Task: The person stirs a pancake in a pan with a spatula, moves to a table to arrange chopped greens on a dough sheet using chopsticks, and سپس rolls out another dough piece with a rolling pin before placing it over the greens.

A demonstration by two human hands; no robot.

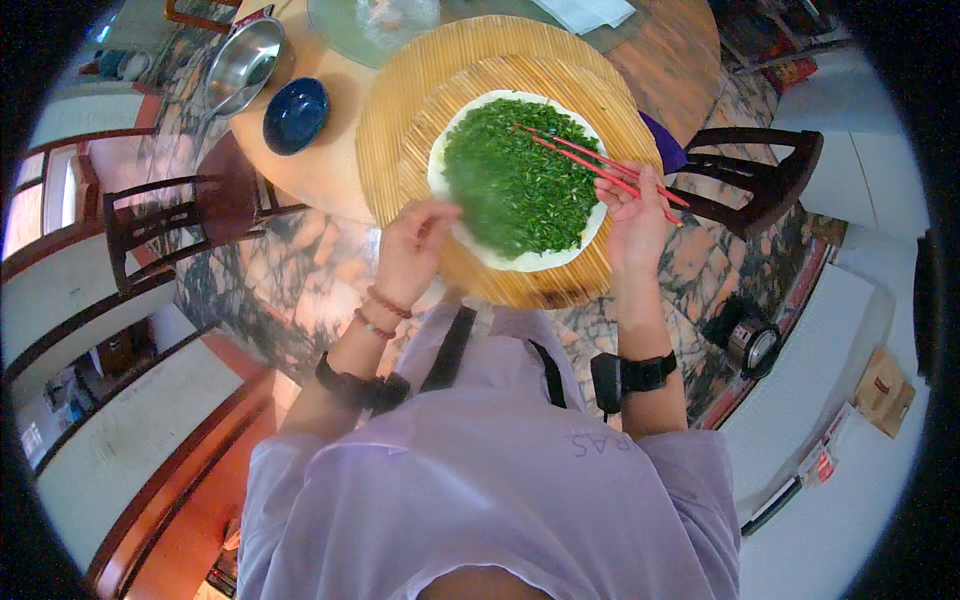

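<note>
A round sheet of pale dough (517, 264) lies on a round ridged wooden board (420, 157), and chopped green herbs (525, 180), likely chives or scallions, cover it almost to its rim. My right hand (634, 217) grips a pair of red chopsticks (600, 165) at the dough's right side. Their tips rest on or just over the greens. At the left edge of the dough, my left hand (420, 232) has its thumb and fingers drawn together. Haze and blur there hide whether it pinches the dough's rim or anything else.
A dark blue bowl (296, 116) and a steel basin (244, 67) with a utensil stand on the round table (337, 176), left of the board. Behind are a plastic bag (396, 19) and white paper (589, 11). Dark wooden chairs (757, 180) flank the table on both sides.
</note>
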